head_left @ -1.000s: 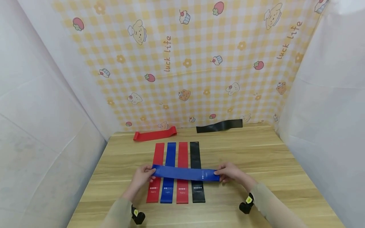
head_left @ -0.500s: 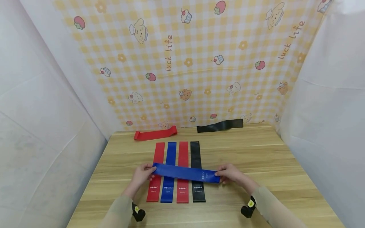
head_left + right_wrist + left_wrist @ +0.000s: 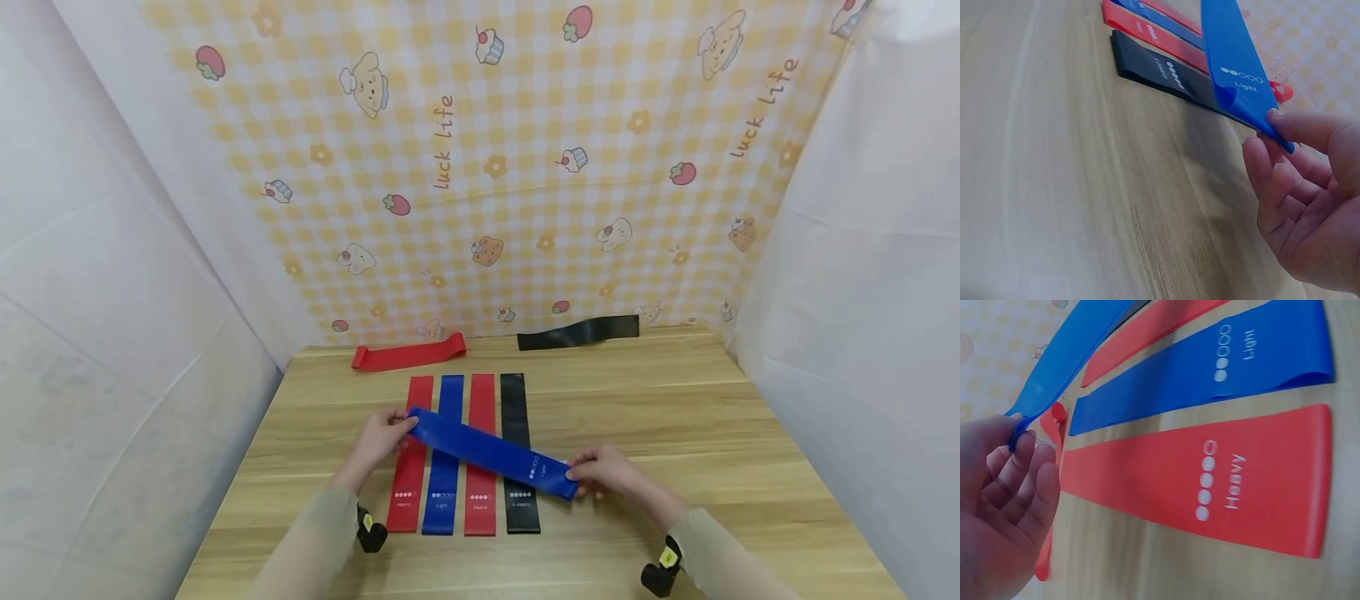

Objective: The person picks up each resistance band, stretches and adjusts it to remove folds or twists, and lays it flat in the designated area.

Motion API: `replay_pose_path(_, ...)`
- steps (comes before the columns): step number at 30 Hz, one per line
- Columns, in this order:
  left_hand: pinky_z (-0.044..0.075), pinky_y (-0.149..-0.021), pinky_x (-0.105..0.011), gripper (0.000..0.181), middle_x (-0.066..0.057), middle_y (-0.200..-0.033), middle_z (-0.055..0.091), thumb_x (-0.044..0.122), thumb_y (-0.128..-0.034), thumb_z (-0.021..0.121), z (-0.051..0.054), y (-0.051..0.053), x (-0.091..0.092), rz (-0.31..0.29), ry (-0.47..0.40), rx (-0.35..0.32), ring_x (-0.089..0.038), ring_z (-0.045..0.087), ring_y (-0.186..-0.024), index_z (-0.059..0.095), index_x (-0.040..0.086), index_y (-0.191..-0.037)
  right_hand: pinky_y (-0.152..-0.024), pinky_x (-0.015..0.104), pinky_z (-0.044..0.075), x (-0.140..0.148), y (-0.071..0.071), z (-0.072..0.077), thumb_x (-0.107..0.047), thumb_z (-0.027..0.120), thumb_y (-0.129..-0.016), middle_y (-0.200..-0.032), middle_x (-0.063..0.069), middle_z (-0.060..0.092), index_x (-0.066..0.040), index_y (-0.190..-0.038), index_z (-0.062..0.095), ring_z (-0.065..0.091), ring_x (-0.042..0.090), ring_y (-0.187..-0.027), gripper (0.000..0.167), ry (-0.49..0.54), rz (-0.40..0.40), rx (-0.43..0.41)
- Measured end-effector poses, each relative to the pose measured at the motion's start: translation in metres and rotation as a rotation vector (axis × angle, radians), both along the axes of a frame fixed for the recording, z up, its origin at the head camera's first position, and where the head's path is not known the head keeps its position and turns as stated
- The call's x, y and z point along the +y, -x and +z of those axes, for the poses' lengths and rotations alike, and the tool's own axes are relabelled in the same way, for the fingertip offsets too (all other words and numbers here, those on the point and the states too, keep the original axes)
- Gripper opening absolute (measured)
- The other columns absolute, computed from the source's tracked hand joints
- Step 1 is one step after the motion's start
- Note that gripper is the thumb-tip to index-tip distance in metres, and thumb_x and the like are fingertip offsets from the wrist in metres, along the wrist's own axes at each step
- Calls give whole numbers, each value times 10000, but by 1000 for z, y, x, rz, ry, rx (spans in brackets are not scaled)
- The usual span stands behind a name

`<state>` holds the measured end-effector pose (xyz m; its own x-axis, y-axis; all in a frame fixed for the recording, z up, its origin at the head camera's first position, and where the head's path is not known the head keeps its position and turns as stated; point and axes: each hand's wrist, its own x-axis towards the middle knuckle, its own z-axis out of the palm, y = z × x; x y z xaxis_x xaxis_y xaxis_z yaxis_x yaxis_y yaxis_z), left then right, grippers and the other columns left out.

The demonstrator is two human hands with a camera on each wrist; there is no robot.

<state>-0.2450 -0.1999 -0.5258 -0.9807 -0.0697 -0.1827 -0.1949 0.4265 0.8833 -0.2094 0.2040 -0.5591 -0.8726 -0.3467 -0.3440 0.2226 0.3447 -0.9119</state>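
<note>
A blue resistance band marked Light is stretched flat between both hands, slanting down to the right above the other bands. My left hand pinches its left end between thumb and fingers. At the lower right end, my right hand pinches it the same way, near the printed dots. Beneath lie a red Heavy band, a blue Light band, a second red Heavy band and a black X-Heavy band, side by side. The held band partly hides them; in the right wrist view it hangs above the wood.
Toward the back of the wooden table lie a loose red band on the left and a wavy black band on the right. A checked cloth hangs behind, with white sheets at both sides.
The held blue band has tilted from nearly level to a slant. Its left end rose away from me with the left hand; its right end dropped nearer with the right hand.
</note>
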Motion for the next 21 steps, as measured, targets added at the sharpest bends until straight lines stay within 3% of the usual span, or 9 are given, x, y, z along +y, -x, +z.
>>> replay_pose_path(5,400,-472,-257,184,-220,-793,613,230,-929,669,8,8,4,-34,46,35,-430,596,-712,634,50,-914,-447,204,431,0,-4,4,-88,680,-868,-709,54,640,65,-1154,542,584,131,-561,352,45,21,32)
replay_pose_path(8,391,-476,-250,189,-180,-753,585,251,-932,665,11,13,6,-50,85,47,-352,571,-636,626,66,-924,-464,216,450,2,-7,6,-98,667,-890,-715,64,630,40,-1187,505,579,143,-568,366,72,60,47)
replay_pose_path(13,362,-525,-262,214,-47,-710,519,275,-919,674,17,21,11,-70,184,81,-187,470,-611,644,65,-950,-490,262,496,6,-11,8,-101,651,-916,-742,120,631,-3,-1119,529,596,178,-584,256,117,169,81)
replay_pose_path(21,402,-591,-275,229,-42,-789,616,271,-902,695,15,30,19,-50,233,52,-198,514,-703,704,52,-972,-505,278,505,9,-15,8,-95,641,-926,-753,118,618,-36,-1065,541,611,220,-605,181,126,214,102)
